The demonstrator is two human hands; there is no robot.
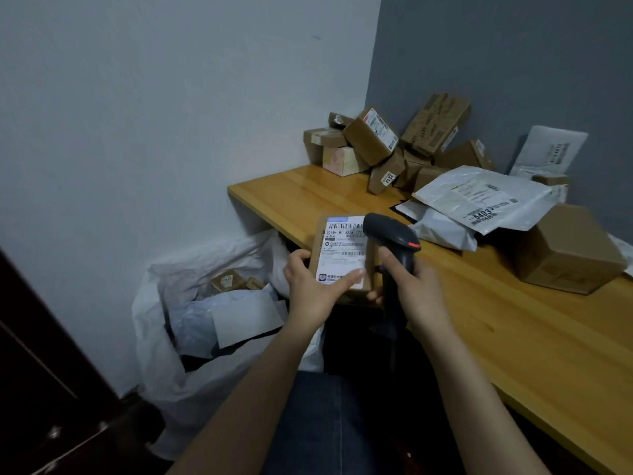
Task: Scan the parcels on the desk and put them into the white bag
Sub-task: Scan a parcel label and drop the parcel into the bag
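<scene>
My left hand (313, 286) holds a small brown cardboard parcel (339, 248) with a white shipping label facing up, thumb lying across the label's lower edge. My right hand (414, 286) grips the handle of a dark barcode scanner (390, 234), whose head sits over the label's right side. Both are just off the front left corner of the wooden desk (513, 337). The white bag (191, 337) stands open on the floor to the left, below the desk's edge, with boxes and mailers inside.
A heap of brown boxes (380, 142) is piled in the desk's back corner. White plastic mailers (479, 200) and a larger brown box (565, 252) lie at the right. A dark door (41, 371) is at lower left.
</scene>
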